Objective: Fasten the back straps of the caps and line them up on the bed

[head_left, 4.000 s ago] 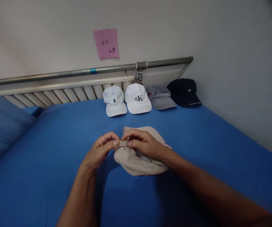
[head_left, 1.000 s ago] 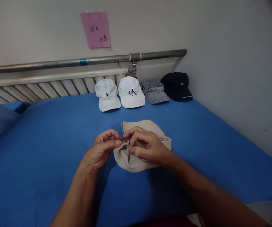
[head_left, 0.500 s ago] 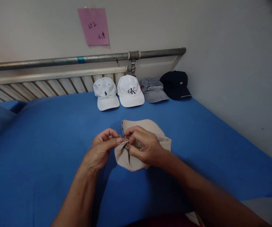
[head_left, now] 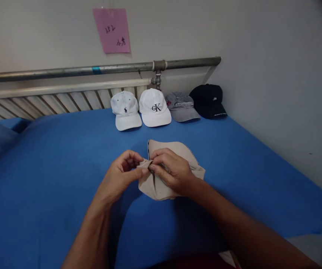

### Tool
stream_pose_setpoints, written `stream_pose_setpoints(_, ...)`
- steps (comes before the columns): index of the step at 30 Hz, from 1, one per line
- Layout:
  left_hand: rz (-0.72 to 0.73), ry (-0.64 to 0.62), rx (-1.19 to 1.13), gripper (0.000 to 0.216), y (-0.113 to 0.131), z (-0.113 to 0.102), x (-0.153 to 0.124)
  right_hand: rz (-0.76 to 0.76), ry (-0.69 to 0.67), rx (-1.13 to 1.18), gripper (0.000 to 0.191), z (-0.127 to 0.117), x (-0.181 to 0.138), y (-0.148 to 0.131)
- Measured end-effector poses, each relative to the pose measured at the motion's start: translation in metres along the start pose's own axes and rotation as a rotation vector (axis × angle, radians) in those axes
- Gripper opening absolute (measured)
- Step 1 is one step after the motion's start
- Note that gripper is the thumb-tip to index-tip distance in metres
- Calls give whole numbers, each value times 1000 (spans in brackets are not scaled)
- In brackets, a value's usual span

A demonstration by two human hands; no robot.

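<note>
A beige cap (head_left: 155, 186) lies upside down on the blue bed sheet (head_left: 51, 168), its brim pointing away from me. My left hand (head_left: 120, 177) pinches the strap at the cap's rear edge between thumb and fingers. My right hand (head_left: 170, 170) is closed on the same strap from the right, its fingers over the cap's back opening. Both hands meet at the strap, and the buckle is hidden under the fingertips.
Several caps sit in a row at the far edge of the bed: a white one with a small logo (head_left: 126, 110), a white lettered one (head_left: 154, 108), a grey one (head_left: 182, 106) and a black one (head_left: 208, 101). A metal rail (head_left: 65, 70) and pink note (head_left: 112, 30) are behind.
Over the last seconds the cap's back has been gathered tighter under my fingers and the metal buckle has gone out of sight. The hands stay in the same place.
</note>
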State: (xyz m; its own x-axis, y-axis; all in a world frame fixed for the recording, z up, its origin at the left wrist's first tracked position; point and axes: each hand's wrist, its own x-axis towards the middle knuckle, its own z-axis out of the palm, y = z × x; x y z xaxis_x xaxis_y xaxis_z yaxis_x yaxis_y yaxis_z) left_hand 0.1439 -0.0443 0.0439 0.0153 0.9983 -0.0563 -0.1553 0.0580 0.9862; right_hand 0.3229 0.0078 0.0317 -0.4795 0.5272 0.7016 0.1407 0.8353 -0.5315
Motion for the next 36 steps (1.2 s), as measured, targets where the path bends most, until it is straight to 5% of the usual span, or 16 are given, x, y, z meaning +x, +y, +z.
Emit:
stream_pose_setpoints(9, 207, 104, 315, 17, 1, 8, -1, 47, -8, 30, 1, 0, 2, -4)
stream_pose_setpoints(36, 36, 102, 141, 18, 0, 5, 2, 21, -27, -59, 11, 4, 0, -4)
